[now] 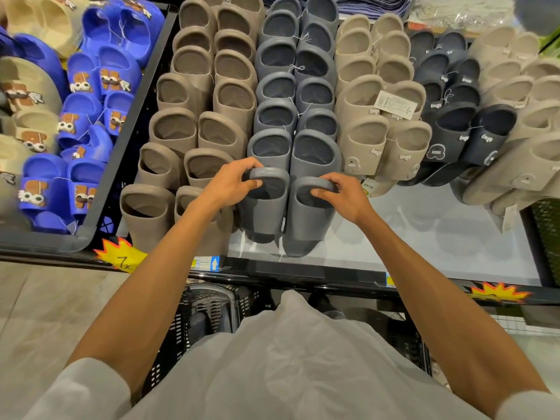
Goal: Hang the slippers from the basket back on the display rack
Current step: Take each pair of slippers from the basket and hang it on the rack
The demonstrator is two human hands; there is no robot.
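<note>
A pair of dark grey slippers hangs at the front of the grey column on the display rack [424, 237]. My left hand [230, 183] grips the strap of the left grey slipper [266, 213], thumb inside the opening. My right hand [342, 192] grips the strap of the right grey slipper [309, 225] the same way. Below my arms, a black plastic basket [194, 322] stands on the floor, partly hidden by my white shirt. Something dark grey lies inside it.
Brown slippers [194, 128] hang in rows to the left, beige ones [369, 125] and black ones [460, 128] to the right. A black crate of blue slippers [91, 116] sits far left. Yellow price stickers [121, 253] mark the shelf's black front edge.
</note>
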